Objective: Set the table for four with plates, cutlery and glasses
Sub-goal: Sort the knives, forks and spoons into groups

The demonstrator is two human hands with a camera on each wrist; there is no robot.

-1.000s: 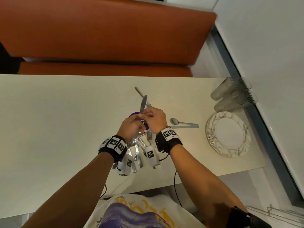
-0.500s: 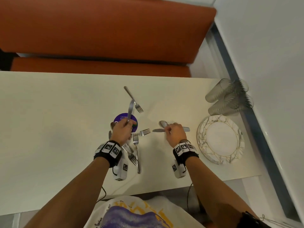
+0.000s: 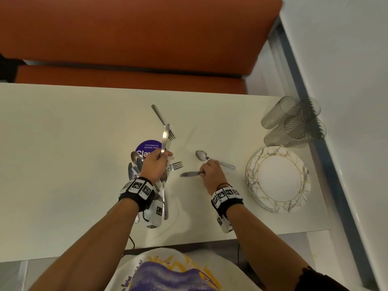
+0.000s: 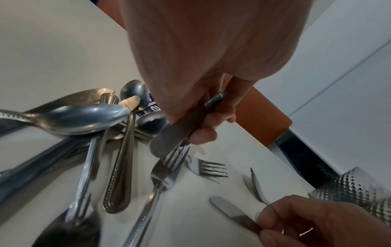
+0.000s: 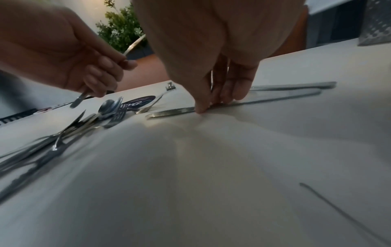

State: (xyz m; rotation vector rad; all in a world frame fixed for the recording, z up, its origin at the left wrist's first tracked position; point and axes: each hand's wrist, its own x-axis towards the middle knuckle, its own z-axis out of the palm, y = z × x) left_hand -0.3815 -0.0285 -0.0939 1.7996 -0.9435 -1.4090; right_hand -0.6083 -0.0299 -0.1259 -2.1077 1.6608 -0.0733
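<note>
My left hand (image 3: 162,156) grips a table knife (image 3: 165,139) by its handle and holds it above the table, blade pointing away from me. Under that hand lies a loose pile of spoons, knives and forks (image 4: 118,127). My right hand (image 3: 202,172) pinches a second knife (image 3: 190,174) that lies flat on the table, blade to the left; the fingertips (image 5: 201,108) press on it. Just beyond it lies a spoon (image 3: 202,155). A stack of marbled plates (image 3: 254,164) sits at the right, with several ribbed glasses (image 3: 294,122) behind it.
One fork (image 3: 161,120) lies alone further back, another fork (image 3: 176,165) between my hands. A purple round sticker (image 3: 147,147) is on the cream table (image 3: 63,154). An orange bench (image 3: 136,38) runs along the far side. The wall and a window ledge close off the right.
My hands were together over the pile. The right hand has carried a knife to the right and set it down by the spoon. The left hand still holds its knife raised.
</note>
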